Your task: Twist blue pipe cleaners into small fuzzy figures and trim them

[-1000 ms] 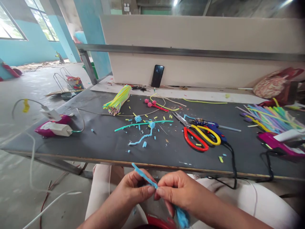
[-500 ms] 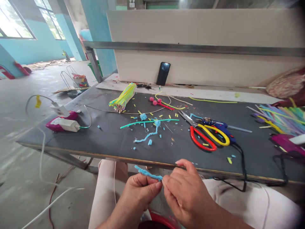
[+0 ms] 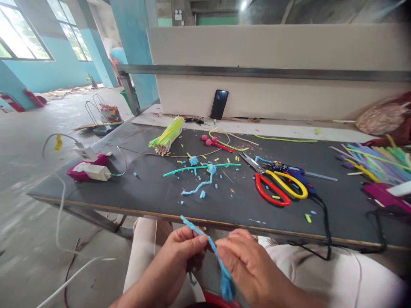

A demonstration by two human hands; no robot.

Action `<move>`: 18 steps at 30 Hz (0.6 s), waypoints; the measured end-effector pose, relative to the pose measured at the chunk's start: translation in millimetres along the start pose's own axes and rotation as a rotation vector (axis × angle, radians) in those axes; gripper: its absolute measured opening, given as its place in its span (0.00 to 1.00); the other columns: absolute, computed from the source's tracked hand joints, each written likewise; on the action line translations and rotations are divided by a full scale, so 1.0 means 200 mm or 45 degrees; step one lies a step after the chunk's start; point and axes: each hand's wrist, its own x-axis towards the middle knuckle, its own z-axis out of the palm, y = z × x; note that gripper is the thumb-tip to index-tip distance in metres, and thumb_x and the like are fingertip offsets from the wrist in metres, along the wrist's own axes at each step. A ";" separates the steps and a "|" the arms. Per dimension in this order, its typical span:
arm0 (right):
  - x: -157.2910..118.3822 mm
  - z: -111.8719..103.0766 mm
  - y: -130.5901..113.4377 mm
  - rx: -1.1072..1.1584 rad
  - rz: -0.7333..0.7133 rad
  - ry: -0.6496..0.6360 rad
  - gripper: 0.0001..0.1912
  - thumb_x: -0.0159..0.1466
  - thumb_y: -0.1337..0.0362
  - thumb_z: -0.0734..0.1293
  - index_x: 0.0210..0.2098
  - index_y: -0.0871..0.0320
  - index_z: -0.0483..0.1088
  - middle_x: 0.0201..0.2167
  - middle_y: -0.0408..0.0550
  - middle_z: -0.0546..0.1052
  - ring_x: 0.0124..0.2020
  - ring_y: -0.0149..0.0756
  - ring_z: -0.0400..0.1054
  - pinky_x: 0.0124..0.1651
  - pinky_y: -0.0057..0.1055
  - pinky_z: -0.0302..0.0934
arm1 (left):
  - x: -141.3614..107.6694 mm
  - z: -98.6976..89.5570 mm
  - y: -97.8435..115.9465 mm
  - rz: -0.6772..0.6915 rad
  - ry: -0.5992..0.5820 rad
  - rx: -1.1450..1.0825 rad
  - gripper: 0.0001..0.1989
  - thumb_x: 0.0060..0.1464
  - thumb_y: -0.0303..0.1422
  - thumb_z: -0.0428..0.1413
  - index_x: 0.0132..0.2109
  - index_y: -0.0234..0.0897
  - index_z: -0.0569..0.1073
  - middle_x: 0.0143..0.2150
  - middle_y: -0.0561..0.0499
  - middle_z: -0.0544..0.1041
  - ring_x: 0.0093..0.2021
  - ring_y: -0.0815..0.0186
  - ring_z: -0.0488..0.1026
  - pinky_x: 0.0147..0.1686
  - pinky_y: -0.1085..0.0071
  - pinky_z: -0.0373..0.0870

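Observation:
A twisted light-blue pipe cleaner slants over my lap, in front of the table edge. My left hand pinches it near its upper end between thumb and index finger. My right hand is closed against its middle, thumb and fingers pressed together at the stem. Lower down, a thicker blue fuzzy bunch hangs beside the right palm. On the table ahead lie a blue pipe-cleaner piece with a curled stem, a blue fuzzy ball and a teal pipe cleaner.
Scissors with red and yellow handles lie beside a blue glue gun. A yellow-green pipe-cleaner bundle, pink-tipped stems, a leaning phone, a purple-and-white plug block and a multicoloured bundle are on the table.
The blue pipe cleaner has turned from nearly level to a steep slant, and its lower bunch now shows. My hands have moved slightly apart. The view has tipped up a little.

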 end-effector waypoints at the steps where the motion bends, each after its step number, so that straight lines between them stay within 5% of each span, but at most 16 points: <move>1: 0.00 -0.02 0.01 0.145 0.074 0.001 0.18 0.69 0.65 0.51 0.31 0.57 0.69 0.25 0.42 0.73 0.29 0.32 0.67 0.38 0.31 0.59 | 0.00 0.00 0.00 -0.030 -0.056 -0.051 0.10 0.47 0.33 0.62 0.26 0.31 0.71 0.19 0.55 0.66 0.19 0.77 0.58 0.21 0.78 0.51; 3: 0.00 -0.04 0.04 0.333 0.099 0.126 0.15 0.69 0.66 0.52 0.43 0.54 0.68 0.34 0.44 0.75 0.37 0.33 0.69 0.41 0.29 0.62 | 0.01 0.01 0.00 -0.102 -0.211 -0.159 0.10 0.48 0.33 0.60 0.26 0.30 0.71 0.19 0.54 0.65 0.19 0.76 0.59 0.21 0.78 0.52; 6: 0.01 -0.05 0.08 0.195 -0.282 0.255 0.18 0.65 0.70 0.59 0.53 0.52 0.63 0.49 0.49 0.70 0.51 0.37 0.63 0.52 0.35 0.58 | 0.01 0.05 0.00 -0.243 -0.436 -0.297 0.09 0.48 0.32 0.60 0.28 0.30 0.70 0.19 0.55 0.65 0.17 0.76 0.58 0.19 0.77 0.52; 10: 0.03 -0.07 0.09 0.096 -0.560 0.223 0.13 0.63 0.72 0.62 0.45 0.53 0.68 0.42 0.47 0.74 0.47 0.37 0.64 0.52 0.37 0.57 | 0.02 0.09 -0.03 -0.435 -0.525 -0.249 0.10 0.45 0.33 0.62 0.28 0.30 0.71 0.19 0.55 0.65 0.16 0.76 0.58 0.19 0.77 0.54; 12: 0.01 -0.07 0.06 0.118 -0.487 0.208 0.07 0.64 0.71 0.61 0.38 0.55 0.69 0.32 0.43 0.75 0.38 0.33 0.67 0.48 0.35 0.58 | 0.03 0.08 -0.04 -0.380 -0.574 -0.100 0.13 0.44 0.38 0.62 0.28 0.30 0.72 0.21 0.53 0.68 0.19 0.73 0.63 0.22 0.76 0.58; 15: -0.02 -0.06 0.01 0.067 -0.096 0.150 0.10 0.65 0.67 0.59 0.29 0.57 0.68 0.24 0.41 0.72 0.28 0.30 0.65 0.36 0.29 0.59 | 0.04 0.03 -0.02 -0.117 -0.573 0.257 0.14 0.46 0.39 0.60 0.32 0.29 0.75 0.29 0.49 0.73 0.30 0.68 0.68 0.33 0.73 0.62; 18: -0.03 -0.06 0.01 0.184 0.407 0.058 0.13 0.64 0.62 0.59 0.24 0.58 0.65 0.19 0.39 0.68 0.23 0.28 0.61 0.25 0.24 0.53 | 0.03 -0.04 0.07 -0.004 -0.339 0.733 0.06 0.45 0.29 0.58 0.33 0.32 0.76 0.30 0.51 0.74 0.32 0.67 0.67 0.36 0.72 0.63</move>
